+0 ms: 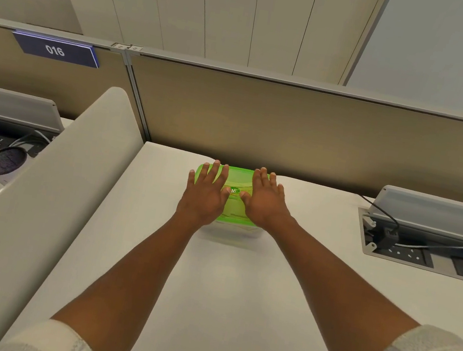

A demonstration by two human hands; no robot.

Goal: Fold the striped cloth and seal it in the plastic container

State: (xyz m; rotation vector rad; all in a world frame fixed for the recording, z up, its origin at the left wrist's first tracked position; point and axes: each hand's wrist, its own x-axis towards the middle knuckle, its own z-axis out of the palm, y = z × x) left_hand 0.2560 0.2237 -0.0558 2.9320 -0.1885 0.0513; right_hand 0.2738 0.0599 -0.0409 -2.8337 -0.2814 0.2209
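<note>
A clear plastic container (230, 230) with a bright green lid (238, 181) stands on the white desk near the back partition. Both my palms lie flat on the lid, fingers spread. My left hand (206, 194) covers the lid's left half, my right hand (265, 203) its right half, thumbs almost meeting by the round logo in the middle. The lid sits on top of the container. The striped cloth is not visible; the container's clear wall shows only a pale blur under my hands.
A tan partition (292, 130) rises right behind the container. A white rounded divider (51, 177) runs along the left. At the right, a cable tray (412, 249) with sockets, a plug and cables is set into the white desk (220, 295).
</note>
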